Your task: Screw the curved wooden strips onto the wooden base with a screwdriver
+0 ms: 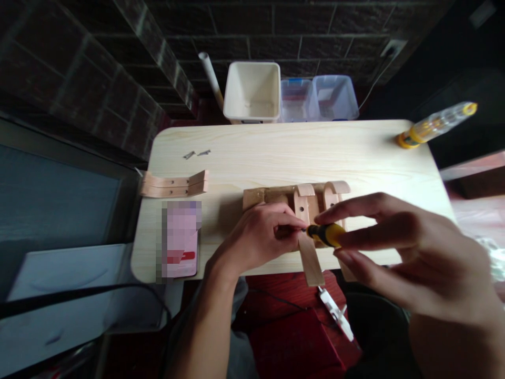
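My right hand (410, 247) is closed around the yellow and black handle of a screwdriver (325, 235), which points left. At its tip, the thumb and fingertips of my left hand (258, 231) are pinched together; whatever lies between them is too small to make out. Beneath both hands is a curved wooden hook (311, 263) with a dark screw hole, its flat end reaching past the table's front edge. A second curved wooden hook (337, 188) lies to its right, partly hidden by my right hand. Both rest across a brown block-like piece (254, 198).
At the left of the table (284, 152) are two bent wooden pieces (173, 187) side by side, a phone (182, 239) and small metal bits (189, 155). A clear tube with yellow ends (437, 125) stands back right. Beyond are a cream bin (252, 113) and clear plastic boxes (335, 100).
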### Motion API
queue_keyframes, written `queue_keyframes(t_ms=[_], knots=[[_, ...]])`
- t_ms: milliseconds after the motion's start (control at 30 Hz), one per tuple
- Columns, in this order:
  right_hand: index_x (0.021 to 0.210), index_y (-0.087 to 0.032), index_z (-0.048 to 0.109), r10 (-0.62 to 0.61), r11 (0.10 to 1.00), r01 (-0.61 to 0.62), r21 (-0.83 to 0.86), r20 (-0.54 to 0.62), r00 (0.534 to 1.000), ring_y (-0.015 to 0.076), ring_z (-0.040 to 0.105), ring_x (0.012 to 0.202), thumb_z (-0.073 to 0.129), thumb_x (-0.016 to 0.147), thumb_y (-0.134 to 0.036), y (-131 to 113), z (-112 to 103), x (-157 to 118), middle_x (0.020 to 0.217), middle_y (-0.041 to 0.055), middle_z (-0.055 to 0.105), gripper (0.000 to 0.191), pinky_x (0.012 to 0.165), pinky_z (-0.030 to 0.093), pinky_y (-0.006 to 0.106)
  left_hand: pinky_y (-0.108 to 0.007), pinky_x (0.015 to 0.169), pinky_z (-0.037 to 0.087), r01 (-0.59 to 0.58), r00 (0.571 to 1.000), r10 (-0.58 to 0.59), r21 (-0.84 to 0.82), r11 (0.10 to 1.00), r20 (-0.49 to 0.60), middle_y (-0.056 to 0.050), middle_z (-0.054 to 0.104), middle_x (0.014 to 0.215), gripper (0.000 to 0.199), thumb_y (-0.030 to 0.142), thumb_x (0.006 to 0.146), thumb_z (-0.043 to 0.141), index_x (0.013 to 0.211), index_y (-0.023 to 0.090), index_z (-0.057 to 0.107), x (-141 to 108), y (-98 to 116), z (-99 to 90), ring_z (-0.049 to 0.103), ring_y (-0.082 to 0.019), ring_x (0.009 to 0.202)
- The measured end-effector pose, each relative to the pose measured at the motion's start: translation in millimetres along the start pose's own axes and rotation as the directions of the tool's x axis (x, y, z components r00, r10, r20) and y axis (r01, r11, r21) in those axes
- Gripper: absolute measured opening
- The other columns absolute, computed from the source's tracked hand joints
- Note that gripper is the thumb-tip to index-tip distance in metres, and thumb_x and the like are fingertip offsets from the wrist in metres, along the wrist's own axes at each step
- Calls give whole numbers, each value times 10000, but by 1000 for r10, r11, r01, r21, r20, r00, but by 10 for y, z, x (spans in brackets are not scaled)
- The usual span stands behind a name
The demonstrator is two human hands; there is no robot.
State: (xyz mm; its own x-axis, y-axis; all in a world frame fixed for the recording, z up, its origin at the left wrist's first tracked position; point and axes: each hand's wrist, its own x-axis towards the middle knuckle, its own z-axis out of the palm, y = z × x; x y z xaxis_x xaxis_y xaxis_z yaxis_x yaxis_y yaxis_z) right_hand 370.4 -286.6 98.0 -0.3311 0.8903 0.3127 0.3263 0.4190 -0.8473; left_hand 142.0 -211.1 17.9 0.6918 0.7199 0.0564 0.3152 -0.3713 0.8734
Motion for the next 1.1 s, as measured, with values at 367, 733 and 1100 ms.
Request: queue_keyframes(t_ms=[367, 733, 1100], knots=[[1104, -228, 730, -14, 1000, 14, 11, 12, 1000, 212, 755, 1149, 781, 835, 17, 6, 5, 14, 1239, 57, 761, 367, 932, 680, 303, -265, 752, 501, 8, 999, -8, -12, 1000, 32, 16, 798, 960, 99, 160, 925, 765, 938, 228, 837, -11, -27, 4, 698, -128, 823], [1130, -220, 719, 12, 999, -13, 46, 23, 1000, 203, 752, 1171, 752, 851, 19, -5, 30, -10, 1273, 56, 769, 368, 949, 670, 287, -288, 757, 503, 14, 999, -13, -5, 1000, 31, 21, 810, 959, 129, 168, 937, 744, 896, 247, 837, -10, -45, 2, 723, -140, 838], [1142, -228, 746, 11, 999, -9, -48, 35, 999, 190, 785, 1089, 760, 854, -9, -41, 11, 19, 1265, 54, 775, 362, 965, 685, 297, -285, 772, 499, -7, 1000, 7, 0, 1000, 6, 29, 811, 955, 127, 157, 929, 758, 937, 249, 844, -16, -69, 25, 713, -130, 829]])
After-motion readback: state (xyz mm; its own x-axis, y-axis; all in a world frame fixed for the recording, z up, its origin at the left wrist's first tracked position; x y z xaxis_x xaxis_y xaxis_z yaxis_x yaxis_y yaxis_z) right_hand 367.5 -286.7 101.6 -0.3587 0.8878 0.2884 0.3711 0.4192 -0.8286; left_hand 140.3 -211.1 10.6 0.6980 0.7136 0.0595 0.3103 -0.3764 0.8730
